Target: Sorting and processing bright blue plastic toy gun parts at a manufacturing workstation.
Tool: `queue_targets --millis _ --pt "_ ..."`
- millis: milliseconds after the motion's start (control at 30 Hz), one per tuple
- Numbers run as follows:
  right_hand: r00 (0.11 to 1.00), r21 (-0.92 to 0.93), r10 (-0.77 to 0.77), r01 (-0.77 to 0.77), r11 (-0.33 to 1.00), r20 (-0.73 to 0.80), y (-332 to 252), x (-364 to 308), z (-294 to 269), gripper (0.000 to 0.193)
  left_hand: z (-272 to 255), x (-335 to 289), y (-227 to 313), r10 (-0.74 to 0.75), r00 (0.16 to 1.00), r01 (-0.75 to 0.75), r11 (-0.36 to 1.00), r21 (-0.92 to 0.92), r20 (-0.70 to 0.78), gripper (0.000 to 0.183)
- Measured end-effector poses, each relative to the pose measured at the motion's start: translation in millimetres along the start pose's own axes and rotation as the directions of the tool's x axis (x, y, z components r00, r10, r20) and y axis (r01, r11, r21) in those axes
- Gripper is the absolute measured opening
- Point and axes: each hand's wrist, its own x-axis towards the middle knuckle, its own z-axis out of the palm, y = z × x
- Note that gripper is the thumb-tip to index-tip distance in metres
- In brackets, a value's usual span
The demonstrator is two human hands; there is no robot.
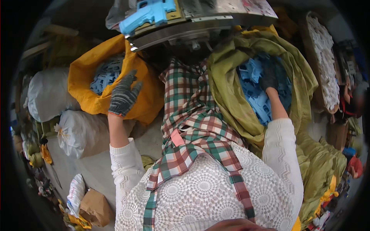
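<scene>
My left hand [125,94], in a grey striped knit glove, is raised over the front rim of a yellow sack [144,94]. Its fingers are apart and nothing is in them. Inside that sack lie light-blue plastic pieces [104,77]. On the right, my right hand [268,75] in a dark glove reaches down into an olive-green sack [227,100]. Blue plastic toy-gun pieces [259,104] surround it; its fingers are dark and partly hidden, so any grip is unclear. A light-blue toy pistol [148,17] rests on the machine's left end.
A metal-edged machine bench [181,29] stands ahead of me, between the two sacks. White full bags [83,133] lie at the left, with a brown cardboard box [96,208] lower down. At the right are a long tray of white pieces [323,57] and folded green sacks [320,169].
</scene>
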Motion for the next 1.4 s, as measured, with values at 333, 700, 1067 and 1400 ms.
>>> queue_targets --millis 333,700,1067,1400 --pt "0.868 0.261 -0.447 0.389 0.883 0.218 -112 8 -234 0.031 30 12 131 0.377 0.925 -0.330 0.851 -0.408 0.040 0.058" --pt "0.888 0.754 -0.372 0.435 0.493 -0.269 -207 4 -277 0.049 25 10 144 0.031 0.987 0.158 -0.027 -0.987 0.157 0.051" --pt "0.905 0.862 -0.260 0.406 0.303 -0.335 -202 22 -241 0.049 -1 80 116 -0.084 0.589 -0.531 0.709 -0.463 -0.804 0.027" --pt "0.838 0.750 -0.328 0.540 0.383 -0.436 -216 42 -237 0.065 -67 124 90 0.469 0.837 -0.242 0.780 0.577 -0.282 0.058"
